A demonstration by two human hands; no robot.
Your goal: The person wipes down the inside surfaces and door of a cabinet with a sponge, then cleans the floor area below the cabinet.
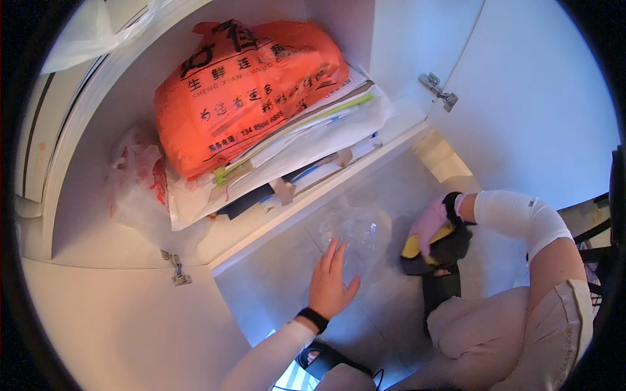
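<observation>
My left hand (pixel 332 280) is stretched out above the floor with its fingers extended and thumb apart, gripping nothing. Its fingertips are at the near edge of a crumpled clear plastic bag (pixel 355 229); whether they touch it I cannot tell. On the right, my right hand (pixel 429 225) looks lilac, as if gloved, below a black wristband. It is closed against a bunched dark grey and yellow cloth (pixel 450 246), low over the floor. Most of its fingers are hidden.
An open white cabinet holds an orange plastic bag (pixel 251 98) on stacked papers (pixel 293 150), beside a whitish plastic bag (pixel 138 179). Its doors stand open left (pixel 117 319) and right (pixel 535 98), with metal hinges (pixel 438 91). Black sandals (pixel 441 293) are on the floor.
</observation>
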